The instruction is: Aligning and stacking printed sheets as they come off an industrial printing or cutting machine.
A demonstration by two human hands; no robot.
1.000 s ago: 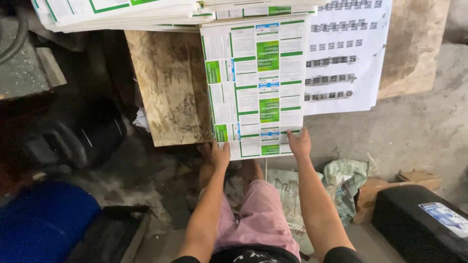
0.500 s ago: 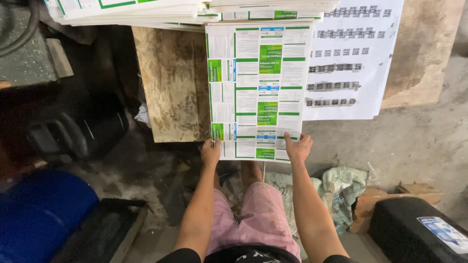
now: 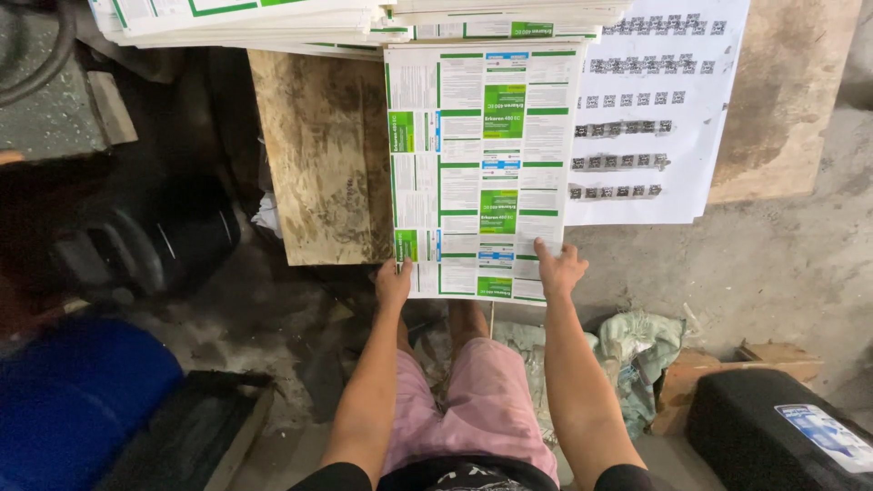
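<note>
Both hands — left hand [image 3: 394,282], right hand [image 3: 556,269] — grip flat glossy sheet [image 3: 477,173].

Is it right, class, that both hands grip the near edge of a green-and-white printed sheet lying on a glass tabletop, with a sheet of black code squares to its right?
Not quite. The head view shows the left hand and right hand on the green-and-white printed sheet, with the white sheet of black code squares to its right, but they lie on a worn wooden board, not glass.
</note>
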